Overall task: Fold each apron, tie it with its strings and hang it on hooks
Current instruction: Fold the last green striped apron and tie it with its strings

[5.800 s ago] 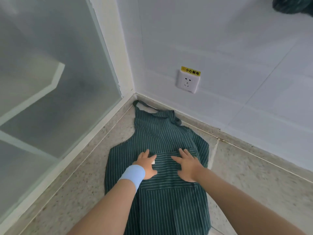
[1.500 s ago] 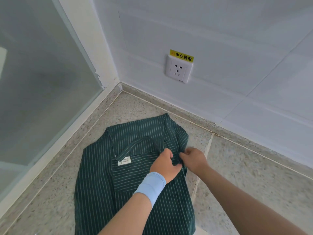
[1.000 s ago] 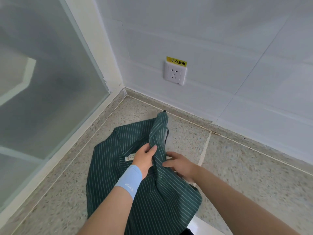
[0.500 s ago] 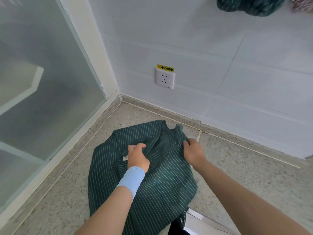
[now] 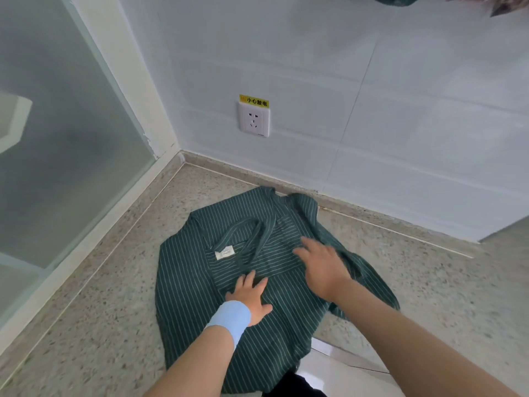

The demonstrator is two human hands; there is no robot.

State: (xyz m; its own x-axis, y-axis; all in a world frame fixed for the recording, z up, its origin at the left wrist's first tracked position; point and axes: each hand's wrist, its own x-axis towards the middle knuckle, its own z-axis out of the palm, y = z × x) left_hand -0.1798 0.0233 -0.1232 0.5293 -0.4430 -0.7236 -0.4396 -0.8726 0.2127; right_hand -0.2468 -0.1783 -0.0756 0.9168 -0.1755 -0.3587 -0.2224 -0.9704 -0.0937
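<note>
apron (image 5: 186, 282): green striped, partly folded on the speckled floor (image 5: 100, 310) by the wall (image 5: 286, 67)
left hand (image 5: 249, 298): fingers spread, flat on the apron
right hand (image 5: 322, 263): fingers straight on the apron, gripping nothing

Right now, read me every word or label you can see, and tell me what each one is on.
"小心触电": on the yellow sticker stuck to the wall just above the socket.
Unreadable: the white tag sewn on the apron has print too small to make out.
No other text shows.
</note>
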